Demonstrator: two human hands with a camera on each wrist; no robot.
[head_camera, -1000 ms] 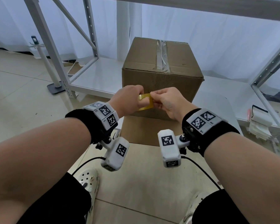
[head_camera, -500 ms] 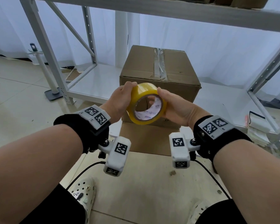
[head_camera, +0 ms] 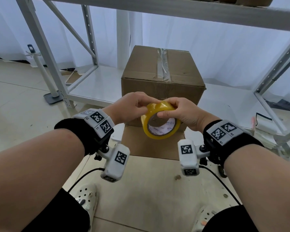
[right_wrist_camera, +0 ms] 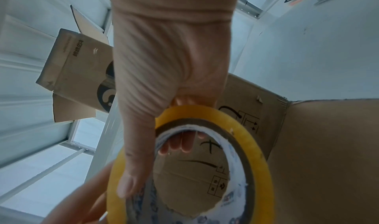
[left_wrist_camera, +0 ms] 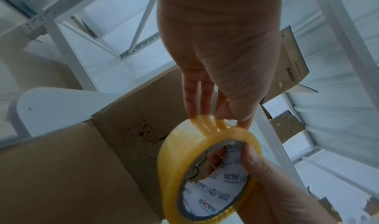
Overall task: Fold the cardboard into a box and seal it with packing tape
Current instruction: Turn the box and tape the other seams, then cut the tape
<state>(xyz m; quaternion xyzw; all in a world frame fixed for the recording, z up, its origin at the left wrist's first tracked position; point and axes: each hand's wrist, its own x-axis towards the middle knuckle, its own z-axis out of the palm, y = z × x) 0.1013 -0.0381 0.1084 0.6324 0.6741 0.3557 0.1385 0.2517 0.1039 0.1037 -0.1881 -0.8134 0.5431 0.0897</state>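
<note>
The yellow roll of tape (head_camera: 160, 122) is held up in the air in front of the brown box (head_camera: 162, 81). The right hand (head_camera: 182, 113) grips the roll, thumb in the hole and fingers over the top. The left hand (head_camera: 129, 106) pinches the tape at the top of the roll (the two hands are close together there). The box is shut, with grey tape along its top, and stands on a low white shelf (head_camera: 97, 84). A flat cardboard flap (head_camera: 151, 144) lies below the roll. White metal posts (head_camera: 40, 41) stand around, and white shoes (head_camera: 87, 196) are on the floor.
</note>
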